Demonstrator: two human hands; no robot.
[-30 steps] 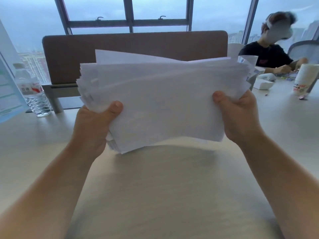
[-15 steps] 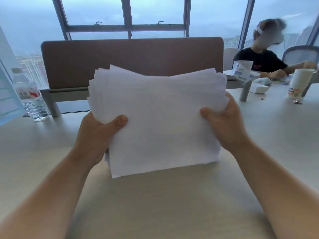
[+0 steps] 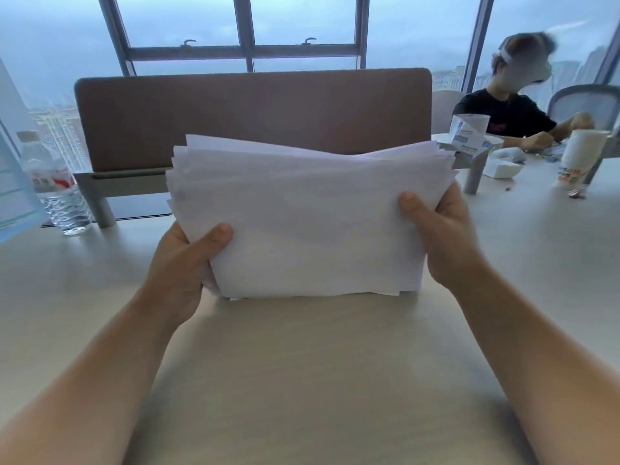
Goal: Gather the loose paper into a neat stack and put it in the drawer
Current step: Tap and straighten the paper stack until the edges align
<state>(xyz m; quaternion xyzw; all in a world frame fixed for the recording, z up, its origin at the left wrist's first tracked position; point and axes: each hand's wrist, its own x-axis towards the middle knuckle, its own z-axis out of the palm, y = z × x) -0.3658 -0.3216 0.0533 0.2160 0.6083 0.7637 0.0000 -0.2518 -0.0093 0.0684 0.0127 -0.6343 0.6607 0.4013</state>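
A thick bundle of white paper [image 3: 312, 226] stands on its long edge on the pale table [image 3: 302, 380], sheets fanned unevenly at the top and left. My left hand [image 3: 183, 263] grips its lower left side, thumb across the front sheet. My right hand [image 3: 439, 236] grips the right side, thumb on the front, fingers behind. The bottom edge touches the tabletop. No drawer is in view.
A brown desk divider [image 3: 251, 115] stands behind the paper. A water bottle [image 3: 55, 186] sits at the far left beside a blue-edged sheet [image 3: 13, 196]. At the far right a person [image 3: 513, 105] sits near a paper cup [image 3: 580, 159] and small boxes [image 3: 469, 135].
Both hands have lowered the bundle from mid-air until its bottom edge meets the table. The sheets are more squared than a second ago.
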